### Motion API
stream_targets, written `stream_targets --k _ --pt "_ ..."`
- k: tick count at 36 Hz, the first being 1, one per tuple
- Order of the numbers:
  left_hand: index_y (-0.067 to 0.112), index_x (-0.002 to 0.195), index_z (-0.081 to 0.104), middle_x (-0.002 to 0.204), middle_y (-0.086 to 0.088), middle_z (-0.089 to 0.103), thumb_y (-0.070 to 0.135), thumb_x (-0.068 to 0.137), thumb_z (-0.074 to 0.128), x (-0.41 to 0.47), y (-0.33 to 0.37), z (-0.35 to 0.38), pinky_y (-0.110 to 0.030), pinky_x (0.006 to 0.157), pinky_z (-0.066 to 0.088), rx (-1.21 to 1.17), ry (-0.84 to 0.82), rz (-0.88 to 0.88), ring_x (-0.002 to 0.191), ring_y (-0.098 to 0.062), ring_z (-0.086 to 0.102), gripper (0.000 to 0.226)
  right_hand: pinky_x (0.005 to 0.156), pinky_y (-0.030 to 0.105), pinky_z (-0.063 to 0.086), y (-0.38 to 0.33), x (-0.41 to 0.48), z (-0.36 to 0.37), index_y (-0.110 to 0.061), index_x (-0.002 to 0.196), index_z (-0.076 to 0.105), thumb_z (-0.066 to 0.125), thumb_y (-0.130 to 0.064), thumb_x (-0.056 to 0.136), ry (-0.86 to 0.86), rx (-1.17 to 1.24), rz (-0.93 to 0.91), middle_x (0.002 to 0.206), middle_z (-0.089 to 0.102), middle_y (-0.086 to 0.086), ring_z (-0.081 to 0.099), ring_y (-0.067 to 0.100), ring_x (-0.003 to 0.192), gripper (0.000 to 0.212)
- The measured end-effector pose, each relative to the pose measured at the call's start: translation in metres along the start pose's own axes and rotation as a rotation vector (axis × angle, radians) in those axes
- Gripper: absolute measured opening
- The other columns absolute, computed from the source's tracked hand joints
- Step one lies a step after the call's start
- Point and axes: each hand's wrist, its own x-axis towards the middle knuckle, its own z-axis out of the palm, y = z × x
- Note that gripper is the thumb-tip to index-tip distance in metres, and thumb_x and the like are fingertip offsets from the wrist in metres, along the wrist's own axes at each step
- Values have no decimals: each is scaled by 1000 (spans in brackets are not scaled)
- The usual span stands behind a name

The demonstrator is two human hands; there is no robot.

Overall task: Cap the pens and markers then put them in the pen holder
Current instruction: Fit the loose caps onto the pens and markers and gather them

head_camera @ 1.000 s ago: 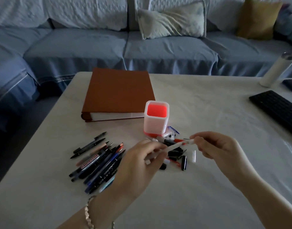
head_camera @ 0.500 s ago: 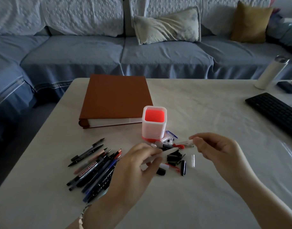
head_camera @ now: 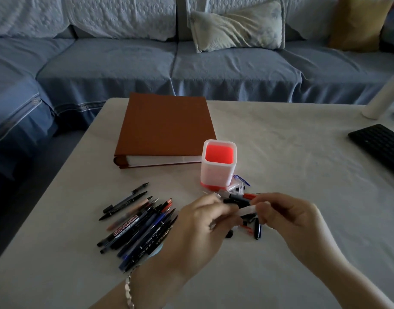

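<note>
Now left hand (head_camera: 205,221) and right hand (head_camera: 287,216) clamp fingers on a pen (head_camera: 246,211), seemingly capping it; next, aim it into the holder (head_camera: 218,172).

A single wide-angle view, taken from the person's head, facing forward and tilted down over the table (head_camera: 281,141). The left hand (head_camera: 205,221) and right hand (head_camera: 287,216) sit close beneath the lens, low in frame — the sofa (head_camera: 214,68) lies farther off, across the top.

Uncapped pens (head_camera: 138,221) L of holder (head_camera: 218,172)
</note>
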Motion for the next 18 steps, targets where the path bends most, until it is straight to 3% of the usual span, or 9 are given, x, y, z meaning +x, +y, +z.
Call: stream_targets --k 3,7,9,12,14,16,18 --pt "20 77 72 60 11 55 16 73 72 0 -2 -1 -2 53 30 -62 -27 -86 53 7 48 5 51 12 42 7 -2 3 -31 67 68 58 2 82 -4 7 -20 50 59 -6 50 4 48 37" --pt "18 68 71 44 11 56 9 68 77 4 -7 -4 -10 47 35 -316 -175 -442 42 1 46 10 56 15 43 21 -5 2 -42 70 67 62 -2 81 -76 -119 -20 57 64 -6 54 5 53 42" --pt "12 71 68 44 8 58 10 68 77 3 -12 -5 -13 44 36 -313 -252 -514 41 -3 48 9 59 13 44 27 -5 1 -44 74 65 63 -11 83 -159 -247 -38 64 66 -12 58 5 58 35" --pt "16 70 63 49 8 63 12 68 77 -3 -18 0 -16 49 41 -233 -302 -475 47 -4 55 15 65 12 44 34 -6 3 -46 79 59 55 -19 87 -339 -485 -96 84 64 -20 58 6 77 28" --pt "14 74 62 51 7 62 13 69 76 -10 -22 8 -15 50 41 -236 -328 -449 48 -2 55 15 71 16 45 40 -8 8 -39 91 62 46 -32 90 -437 -607 -167 86 66 -16 57 3 83 17" --pt "13 83 63 60 9 62 13 70 75 -19 -29 14 -13 55 42 -202 -322 -422 53 1 54 18 71 19 45 56 -14 11 -32 94 65 41 -41 88 -409 -748 -278 86 68 -16 57 1 82 26" --pt "15 92 63 75 11 61 18 74 73 -31 -43 16 -11 63 40 12 -267 -328 64 3 52 22 73 16 40 78 -19 8 -33 90 65 44 -37 83 -306 -825 -306 82 66 -19 53 1 81 23"
